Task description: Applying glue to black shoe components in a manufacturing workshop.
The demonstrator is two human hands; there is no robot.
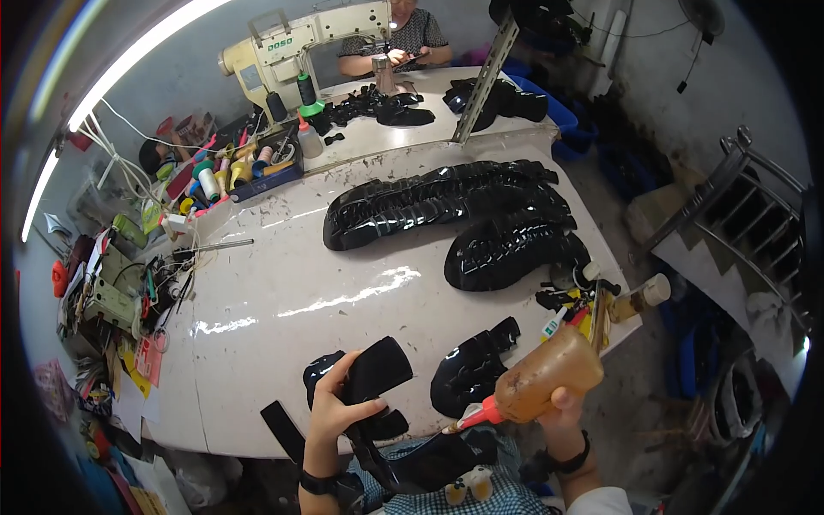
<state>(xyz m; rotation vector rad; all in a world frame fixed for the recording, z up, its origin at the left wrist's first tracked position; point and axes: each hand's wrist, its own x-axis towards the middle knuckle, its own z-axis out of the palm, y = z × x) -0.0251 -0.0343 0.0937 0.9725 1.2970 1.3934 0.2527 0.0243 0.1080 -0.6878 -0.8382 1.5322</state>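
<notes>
In the head view, down at the lower centre, here's the left hand [336, 403], its grip closed on a glossy black curved panel [382, 369], fingers over the left edge, thumb beneath; whether it joins the black sheet [429, 468] below, I can't tell. Over at the lower right, the right hand [562, 419] has its grip wrapped on a translucent amber bottle [549, 376], tipped so its red nozzle [477, 415] points down-left, the tip right by that sheet; contact is too small to call. I'd judge the panel light, thin and springy, slick on its shiny face and easily scuffed, so pinch it by the edges. The bottle looks soft-walled and likely heavier: hold it round the broad body, with light pressure. Mid-frame on the pale tabletop [257, 360], rows of glossy black ribbed pieces [395, 219] look stiffer through their curves, and best lifted from underneath.
</notes>
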